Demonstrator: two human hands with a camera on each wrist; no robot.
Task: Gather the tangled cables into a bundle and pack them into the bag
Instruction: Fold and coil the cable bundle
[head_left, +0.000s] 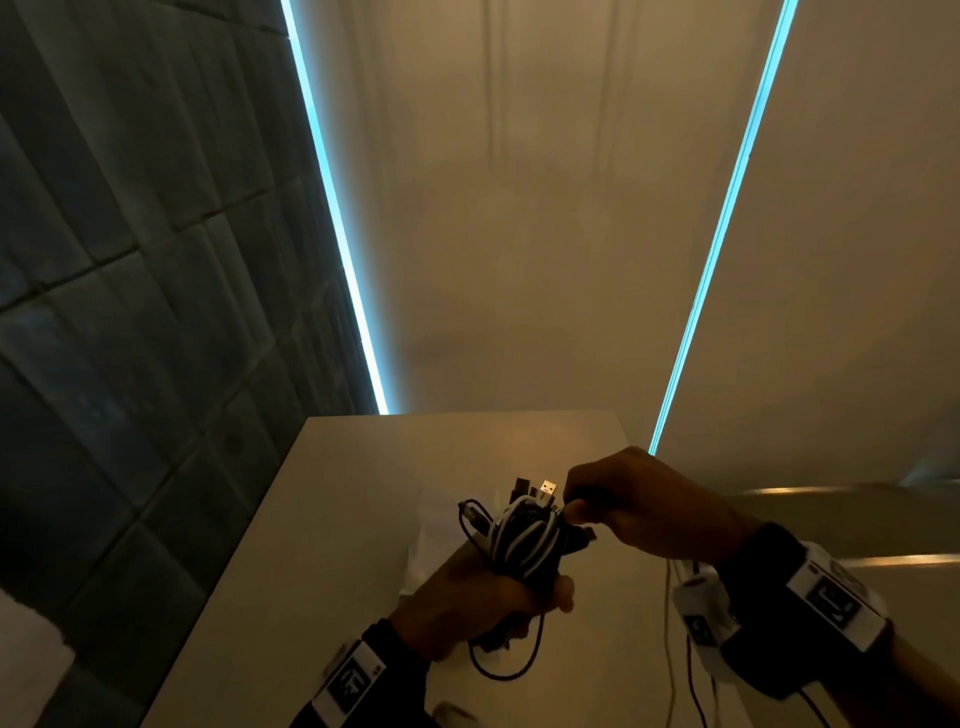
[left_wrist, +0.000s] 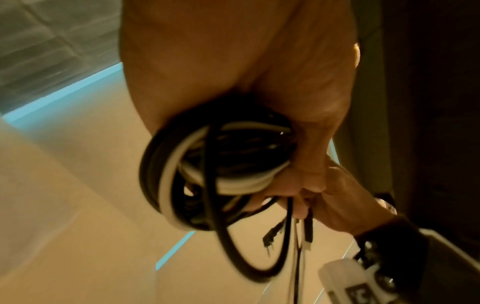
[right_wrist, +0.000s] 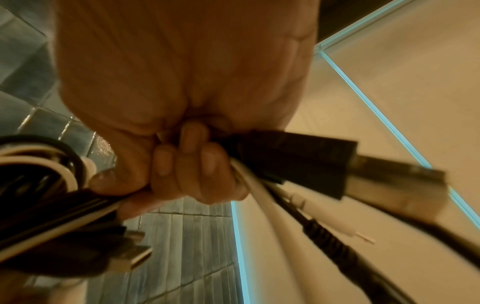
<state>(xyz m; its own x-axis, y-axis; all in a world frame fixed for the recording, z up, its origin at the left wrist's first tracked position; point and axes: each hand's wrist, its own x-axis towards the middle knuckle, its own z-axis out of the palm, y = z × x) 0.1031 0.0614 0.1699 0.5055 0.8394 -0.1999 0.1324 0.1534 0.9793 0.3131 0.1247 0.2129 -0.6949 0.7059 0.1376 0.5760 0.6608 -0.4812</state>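
Modern interior: tiled wall (head_left: 130, 260), glowing light strips (head_left: 337, 234).

One cable bundle (head_left: 522, 535), two hands, one table (head_left: 363, 493).

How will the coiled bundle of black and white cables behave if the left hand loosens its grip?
The coiled bundle of black and white cables looks floppy: a black loop already droops below the left hand. It would probably spring apart, since only the fingers bind it. The plug ends pinched by the right hand could slip free.
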